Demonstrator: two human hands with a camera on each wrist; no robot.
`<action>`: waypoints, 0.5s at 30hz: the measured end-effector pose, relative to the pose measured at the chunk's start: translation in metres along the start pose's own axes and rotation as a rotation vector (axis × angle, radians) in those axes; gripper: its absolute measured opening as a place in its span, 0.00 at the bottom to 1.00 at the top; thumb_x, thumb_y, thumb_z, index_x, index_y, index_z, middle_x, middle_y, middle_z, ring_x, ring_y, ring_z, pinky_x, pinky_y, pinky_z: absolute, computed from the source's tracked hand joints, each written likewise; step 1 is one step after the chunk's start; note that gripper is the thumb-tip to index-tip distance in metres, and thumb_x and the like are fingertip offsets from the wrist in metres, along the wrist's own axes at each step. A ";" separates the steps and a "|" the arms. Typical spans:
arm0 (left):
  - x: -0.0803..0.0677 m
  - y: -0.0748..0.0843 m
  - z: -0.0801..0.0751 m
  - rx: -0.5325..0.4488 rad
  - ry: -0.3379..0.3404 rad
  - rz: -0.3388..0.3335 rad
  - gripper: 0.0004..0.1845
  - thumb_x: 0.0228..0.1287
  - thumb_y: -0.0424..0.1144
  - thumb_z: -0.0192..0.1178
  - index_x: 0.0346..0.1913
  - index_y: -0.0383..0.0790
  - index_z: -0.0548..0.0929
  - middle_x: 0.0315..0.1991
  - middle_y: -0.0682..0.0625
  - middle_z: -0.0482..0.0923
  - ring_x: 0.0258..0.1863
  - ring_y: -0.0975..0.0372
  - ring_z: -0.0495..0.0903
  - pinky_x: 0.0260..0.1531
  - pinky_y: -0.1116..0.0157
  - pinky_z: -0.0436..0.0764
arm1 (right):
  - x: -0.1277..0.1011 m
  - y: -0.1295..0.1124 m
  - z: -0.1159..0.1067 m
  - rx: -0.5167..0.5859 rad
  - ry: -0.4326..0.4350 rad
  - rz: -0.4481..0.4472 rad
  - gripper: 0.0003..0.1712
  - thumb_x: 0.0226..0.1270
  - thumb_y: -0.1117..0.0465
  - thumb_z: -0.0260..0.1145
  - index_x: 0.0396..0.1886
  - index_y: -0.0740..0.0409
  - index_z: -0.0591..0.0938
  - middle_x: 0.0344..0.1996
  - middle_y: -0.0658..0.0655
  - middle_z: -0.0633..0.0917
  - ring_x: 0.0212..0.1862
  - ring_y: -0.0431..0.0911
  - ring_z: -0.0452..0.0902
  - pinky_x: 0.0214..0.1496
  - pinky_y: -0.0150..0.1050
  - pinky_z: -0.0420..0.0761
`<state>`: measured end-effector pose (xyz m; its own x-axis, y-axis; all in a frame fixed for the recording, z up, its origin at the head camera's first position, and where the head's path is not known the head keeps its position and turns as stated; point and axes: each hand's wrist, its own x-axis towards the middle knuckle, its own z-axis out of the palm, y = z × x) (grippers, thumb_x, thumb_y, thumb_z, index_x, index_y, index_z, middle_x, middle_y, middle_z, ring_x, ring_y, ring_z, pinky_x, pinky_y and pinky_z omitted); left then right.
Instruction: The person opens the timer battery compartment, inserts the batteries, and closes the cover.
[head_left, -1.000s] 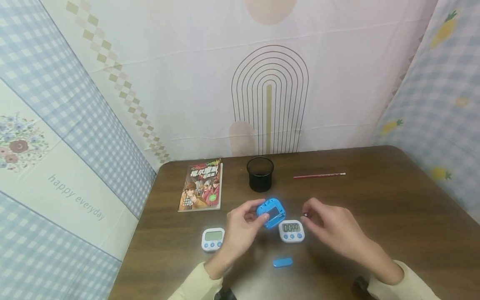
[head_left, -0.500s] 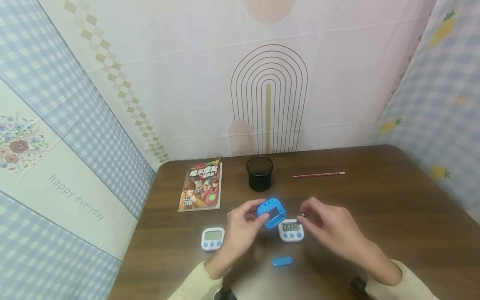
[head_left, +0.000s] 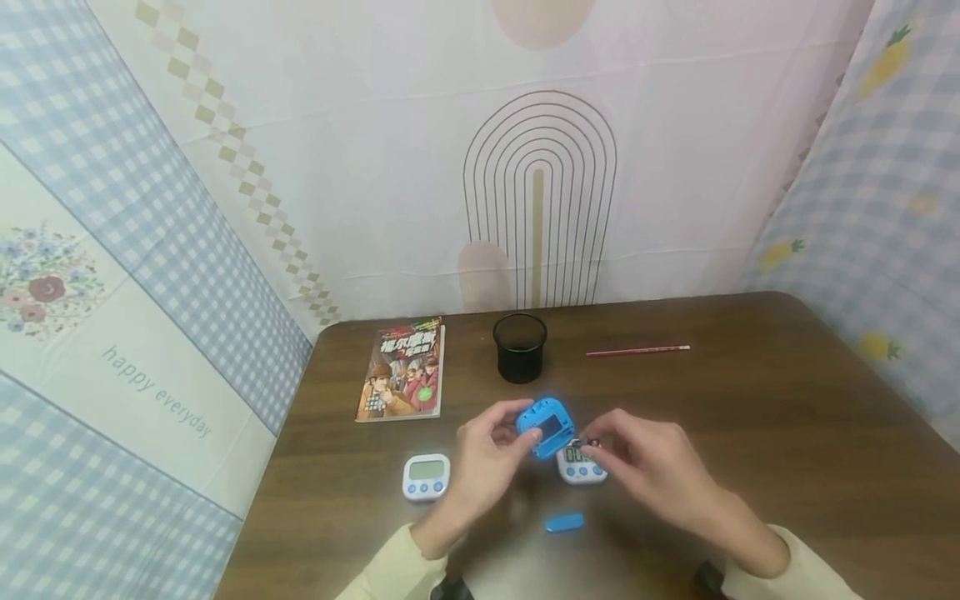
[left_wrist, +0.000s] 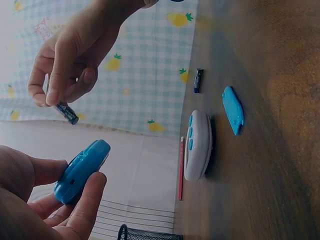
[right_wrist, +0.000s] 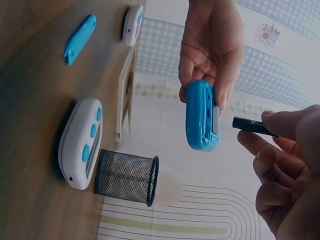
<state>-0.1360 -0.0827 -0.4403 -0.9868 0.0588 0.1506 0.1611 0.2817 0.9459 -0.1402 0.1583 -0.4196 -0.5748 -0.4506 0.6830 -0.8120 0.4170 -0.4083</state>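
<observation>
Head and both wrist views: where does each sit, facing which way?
Head: worn on the head; looks forward and down at the table; left hand, right hand and sleeves show.
Left wrist: on that wrist; faces the blue case in the left hand; both hands show.
Right wrist: on that wrist; faces the held battery; both hands show.
Wrist views share that case and battery.

The casing (right_wrist: 195,119) is bright blue, like the cover (head_left: 564,522); the battery (right_wrist: 250,125) is blackish. White timer (right_wrist: 76,142), blue buttons (right_wrist: 93,130). Brown wood-grained surface (head_left: 750,400). From the casing, eleven o'clock: black mesh cup (head_left: 520,364); two: red pencil (head_left: 637,352); ten: blue-and-white checked cloth (head_left: 172,225).
</observation>
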 end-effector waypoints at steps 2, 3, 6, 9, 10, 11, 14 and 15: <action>-0.001 0.000 0.001 0.001 -0.002 -0.008 0.19 0.70 0.39 0.72 0.62 0.44 0.86 0.49 0.51 0.89 0.41 0.63 0.87 0.43 0.70 0.88 | -0.001 0.000 0.001 0.000 -0.011 0.006 0.19 0.77 0.41 0.64 0.44 0.50 0.86 0.32 0.42 0.89 0.26 0.29 0.72 0.27 0.19 0.73; -0.002 0.001 0.001 0.000 -0.003 -0.009 0.19 0.70 0.39 0.72 0.62 0.44 0.86 0.48 0.51 0.89 0.41 0.63 0.87 0.43 0.70 0.88 | -0.001 0.000 0.002 -0.001 -0.017 0.005 0.19 0.77 0.40 0.64 0.44 0.50 0.86 0.33 0.42 0.89 0.27 0.29 0.72 0.27 0.19 0.74; -0.004 0.002 0.003 -0.004 -0.008 -0.005 0.19 0.70 0.39 0.72 0.62 0.45 0.86 0.48 0.51 0.89 0.41 0.64 0.87 0.43 0.71 0.88 | -0.001 -0.001 0.003 -0.006 -0.039 0.006 0.18 0.75 0.41 0.66 0.44 0.50 0.87 0.35 0.42 0.90 0.27 0.29 0.73 0.29 0.20 0.76; -0.005 0.002 0.003 -0.009 -0.014 0.009 0.18 0.70 0.39 0.72 0.61 0.46 0.87 0.49 0.50 0.90 0.41 0.63 0.87 0.43 0.71 0.88 | -0.001 -0.001 0.005 0.000 -0.023 -0.055 0.15 0.76 0.45 0.68 0.44 0.51 0.87 0.35 0.43 0.90 0.27 0.31 0.73 0.30 0.20 0.76; -0.005 0.002 0.003 -0.008 -0.015 0.014 0.18 0.70 0.39 0.72 0.61 0.46 0.87 0.49 0.50 0.90 0.41 0.63 0.88 0.43 0.71 0.88 | 0.000 -0.001 0.006 0.000 -0.013 -0.081 0.14 0.76 0.46 0.68 0.44 0.51 0.88 0.35 0.44 0.90 0.27 0.31 0.73 0.30 0.20 0.76; -0.005 0.002 0.003 -0.009 -0.016 0.021 0.18 0.71 0.39 0.71 0.61 0.46 0.87 0.49 0.49 0.90 0.41 0.62 0.88 0.43 0.72 0.88 | 0.000 0.000 0.007 -0.001 -0.006 -0.101 0.13 0.76 0.48 0.69 0.44 0.52 0.88 0.35 0.44 0.90 0.27 0.32 0.73 0.30 0.20 0.76; -0.004 0.001 0.004 -0.014 -0.022 0.041 0.17 0.71 0.39 0.71 0.60 0.45 0.87 0.49 0.48 0.90 0.41 0.61 0.88 0.43 0.72 0.88 | 0.000 0.000 0.009 -0.015 0.003 -0.140 0.15 0.79 0.46 0.65 0.43 0.52 0.88 0.36 0.45 0.91 0.27 0.32 0.75 0.30 0.21 0.77; -0.004 0.002 0.004 -0.015 -0.024 0.043 0.17 0.71 0.40 0.71 0.60 0.45 0.87 0.49 0.48 0.90 0.41 0.60 0.88 0.43 0.72 0.88 | 0.000 0.000 0.009 -0.019 0.003 -0.146 0.16 0.79 0.46 0.64 0.43 0.52 0.88 0.37 0.46 0.91 0.27 0.33 0.77 0.31 0.22 0.79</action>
<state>-0.1316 -0.0787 -0.4406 -0.9784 0.0933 0.1844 0.2029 0.2641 0.9429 -0.1409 0.1509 -0.4247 -0.4506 -0.5049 0.7363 -0.8848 0.3620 -0.2932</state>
